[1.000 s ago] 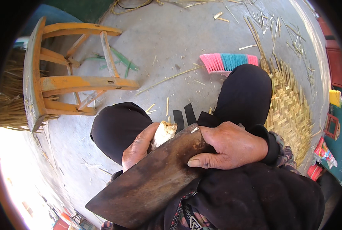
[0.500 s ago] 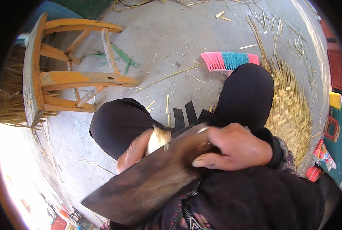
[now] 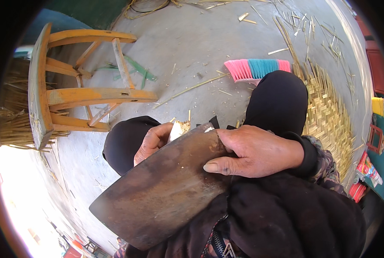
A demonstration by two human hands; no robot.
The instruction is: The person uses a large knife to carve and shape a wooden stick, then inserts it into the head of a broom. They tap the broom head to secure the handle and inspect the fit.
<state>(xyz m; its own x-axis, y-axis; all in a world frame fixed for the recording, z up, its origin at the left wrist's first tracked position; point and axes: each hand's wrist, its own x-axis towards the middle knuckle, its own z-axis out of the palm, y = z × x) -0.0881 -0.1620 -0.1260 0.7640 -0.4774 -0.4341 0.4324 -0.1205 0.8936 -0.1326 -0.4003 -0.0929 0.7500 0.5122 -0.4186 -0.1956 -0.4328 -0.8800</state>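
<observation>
A broad, dark-stained cleaver [image 3: 162, 193] lies slantwise over my lap, its wide face turned up toward me. My right hand [image 3: 261, 152] is closed on its upper right end, thumb along the blade face; the handle is hidden under the palm. Beyond the blade's far edge, my left hand [image 3: 153, 142] pinches a whitish chunk [image 3: 178, 130] with a rough yellowish-brown end. The chunk's lower part and some left fingers are behind the blade. A small white bit [image 3: 209, 129] clings near the blade's upper corner.
An orange wooden stool [image 3: 101, 96] lies on its side at the left. A pink-and-blue broom head [image 3: 256, 69] rests past my right knee, beside a woven strip mat [image 3: 327, 114]. Cut strips litter the grey floor [image 3: 187, 47]. A yellow object [image 3: 378, 106] is at the far right.
The cleaver has turned so that more of its broad face shows. Both hands have shifted slightly up in view, still holding the chunk and the cleaver.
</observation>
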